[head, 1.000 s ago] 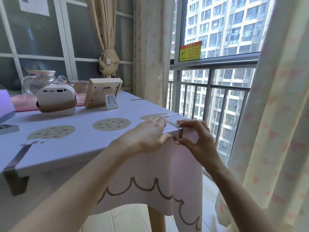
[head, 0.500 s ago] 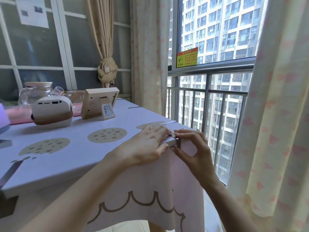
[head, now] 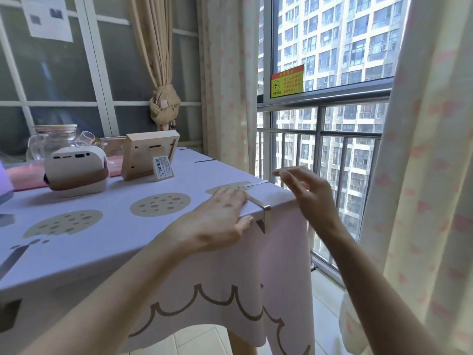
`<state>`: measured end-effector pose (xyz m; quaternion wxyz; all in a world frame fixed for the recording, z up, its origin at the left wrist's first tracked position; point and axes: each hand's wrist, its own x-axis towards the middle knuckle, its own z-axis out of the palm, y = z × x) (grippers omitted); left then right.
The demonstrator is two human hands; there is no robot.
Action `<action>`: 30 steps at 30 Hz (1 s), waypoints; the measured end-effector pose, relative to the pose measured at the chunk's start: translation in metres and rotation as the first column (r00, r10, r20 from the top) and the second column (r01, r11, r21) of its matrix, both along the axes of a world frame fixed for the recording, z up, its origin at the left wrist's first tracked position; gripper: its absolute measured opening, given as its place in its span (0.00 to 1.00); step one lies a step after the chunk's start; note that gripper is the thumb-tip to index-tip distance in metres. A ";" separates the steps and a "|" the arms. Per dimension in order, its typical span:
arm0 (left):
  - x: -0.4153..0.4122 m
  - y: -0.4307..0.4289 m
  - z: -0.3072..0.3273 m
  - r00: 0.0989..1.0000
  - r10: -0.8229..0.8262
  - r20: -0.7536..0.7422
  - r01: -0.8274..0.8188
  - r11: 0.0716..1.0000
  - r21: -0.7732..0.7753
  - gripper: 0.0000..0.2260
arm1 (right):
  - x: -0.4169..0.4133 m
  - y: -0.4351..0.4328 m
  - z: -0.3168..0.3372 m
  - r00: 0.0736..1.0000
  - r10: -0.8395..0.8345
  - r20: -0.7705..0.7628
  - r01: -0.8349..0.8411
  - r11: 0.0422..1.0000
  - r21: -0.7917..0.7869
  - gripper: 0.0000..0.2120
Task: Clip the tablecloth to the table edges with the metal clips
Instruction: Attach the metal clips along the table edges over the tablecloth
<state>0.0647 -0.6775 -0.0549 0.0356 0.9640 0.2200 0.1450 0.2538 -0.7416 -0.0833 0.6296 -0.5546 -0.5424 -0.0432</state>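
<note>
Pressing the tablecloth [head: 115, 252] flat, your left hand [head: 217, 221] sat just left of the metal clip [head: 266, 216], fingers straight. Your right hand [head: 307, 193] hovered empty, fingers loose, further right in frame.

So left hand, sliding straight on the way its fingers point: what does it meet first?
Probably the far metal clip, lying just ahead of the left hand near the table corner. Depth is unclear.

A home, by the look an enclosed balcony in a high-rise flat: pink-print curtains [head: 422, 149] frame a railed window [head: 332, 96] facing apartment towers [head: 337, 42], a tied beige drape [head: 163, 103] hangs in the corner, and a cookie-print tablecloth [head: 102, 226] carries a glass teapot [head: 53, 139] and a wooden frame [head: 149, 157]
</note>
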 end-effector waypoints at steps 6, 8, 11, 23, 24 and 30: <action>0.006 0.013 0.014 0.989 0.149 0.005 -0.143 0.957 -0.251 0.41 | 0.030 0.027 0.012 0.890 0.177 -0.421 -0.369 0.822 -0.434 0.16; 0.010 0.013 0.019 0.978 0.200 -0.060 -0.209 0.939 -0.272 0.49 | 0.033 0.028 0.010 0.844 0.210 -0.494 -0.436 0.806 -0.401 0.17; 0.019 0.012 0.024 0.964 0.214 -0.160 -0.250 0.933 -0.259 0.51 | 0.035 0.028 0.009 0.834 0.198 -0.515 -0.432 0.815 -0.386 0.18; 0.026 0.026 0.014 0.975 0.186 -0.119 -0.213 0.935 -0.284 0.51 | 0.028 0.024 0.007 0.831 0.147 -0.537 -0.371 0.866 -0.336 0.06; 0.026 0.025 0.014 0.979 0.177 -0.102 -0.199 0.939 -0.278 0.50 | 0.027 0.024 0.007 0.836 0.135 -0.532 -0.353 0.874 -0.333 0.06; 0.026 0.024 0.014 0.986 0.157 -0.059 -0.167 0.949 -0.266 0.43 | 0.027 0.023 0.007 0.838 0.123 -0.532 -0.347 0.871 -0.347 0.05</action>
